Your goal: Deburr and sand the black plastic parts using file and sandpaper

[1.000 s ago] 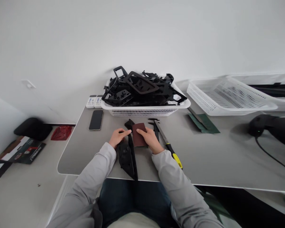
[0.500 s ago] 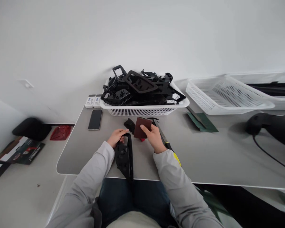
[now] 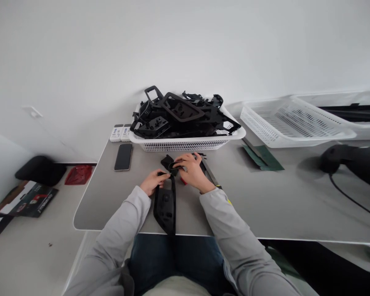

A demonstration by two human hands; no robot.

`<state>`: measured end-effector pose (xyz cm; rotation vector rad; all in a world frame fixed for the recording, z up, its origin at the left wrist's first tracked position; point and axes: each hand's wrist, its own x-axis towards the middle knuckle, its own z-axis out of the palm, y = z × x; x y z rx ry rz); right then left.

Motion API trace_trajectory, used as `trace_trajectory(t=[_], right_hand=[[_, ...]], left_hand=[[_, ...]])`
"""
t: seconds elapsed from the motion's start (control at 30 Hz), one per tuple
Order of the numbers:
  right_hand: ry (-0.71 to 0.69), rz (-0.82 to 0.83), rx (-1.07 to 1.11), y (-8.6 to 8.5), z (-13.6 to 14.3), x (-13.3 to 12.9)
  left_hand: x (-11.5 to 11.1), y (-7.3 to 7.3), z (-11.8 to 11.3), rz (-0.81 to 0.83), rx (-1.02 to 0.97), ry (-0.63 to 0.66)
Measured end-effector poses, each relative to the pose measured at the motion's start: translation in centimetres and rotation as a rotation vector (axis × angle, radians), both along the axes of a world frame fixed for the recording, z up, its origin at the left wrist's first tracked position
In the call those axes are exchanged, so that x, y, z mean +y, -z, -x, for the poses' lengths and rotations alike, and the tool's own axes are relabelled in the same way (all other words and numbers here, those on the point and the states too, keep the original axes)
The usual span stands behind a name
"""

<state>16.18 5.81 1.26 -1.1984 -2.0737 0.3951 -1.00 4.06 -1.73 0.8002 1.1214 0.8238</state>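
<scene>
My left hand is closed on the upper end of a black plastic frame part, which hangs down over the table's front edge. Just right of it, my right hand holds a folded dark sheet, its curled edge close to the top of the part. Beyond my fingers lies a small black piece. A red object shows partly beneath my right hand. A tool with a long blade and a yellow and black handle lies partly hidden under my right wrist.
A white basket heaped with black plastic parts stands at the back. On the left are a phone and small white boxes. Rightward lie green sheets, white baskets and a black device with a cable.
My right hand has moved left to the top of the part and the sheet is now folded in its fingers. The black part has turned slightly, showing more of its face.
</scene>
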Motion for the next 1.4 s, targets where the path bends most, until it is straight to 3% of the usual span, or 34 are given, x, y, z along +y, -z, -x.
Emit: trace_trajectory(t=[0.3,0.43,0.83,1.0,1.4], right_hand=[[-0.090,-0.003,-0.143,0.5,0.6,-0.5],[-0.041,0.032,-0.194,0.7,0.4,-0.6],[0.052,0.005,-0.229,0.5,0.1,-1.0],[0.003,-0.027,-0.194,0.6,0.3,-1.2],[0.062,-0.030,-0.160,0.9,-0.1,-1.0]], left_hand=[[-0.4,-0.3,-0.1,-0.213,0.330,0.128],[-0.4,-0.6,0.0,-0.232,0.400,0.160],[-0.4,-1.0,0.1,-0.231,0.375,0.149],[-0.4,-0.9,0.1,-0.237,0.356,0.136],[-0.4,-0.7,0.4,-0.206,0.281,0.117]])
